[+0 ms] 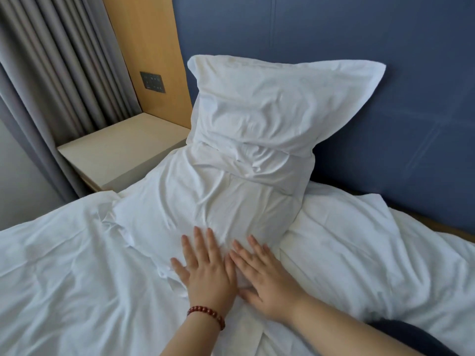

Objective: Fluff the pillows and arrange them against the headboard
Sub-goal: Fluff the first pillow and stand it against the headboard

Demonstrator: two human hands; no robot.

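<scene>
One white pillow [267, 104] stands upright and leans on the blue padded headboard [385, 60]. A second white pillow [205, 196] lies in front of it, its far end tucked under the upright one. My left hand [205, 265], with a red bead bracelet on the wrist, lies flat on the near end of the lying pillow, fingers spread. Right beside it, my right hand [264, 276] presses flat on the same pillow, fingers apart. Neither hand grips anything.
A rumpled white duvet [77, 265] covers the bed around the pillows. A pale bedside table [115, 152] stands at the left, behind it a wood panel with a switch plate [152, 82] and grey curtains [51, 60].
</scene>
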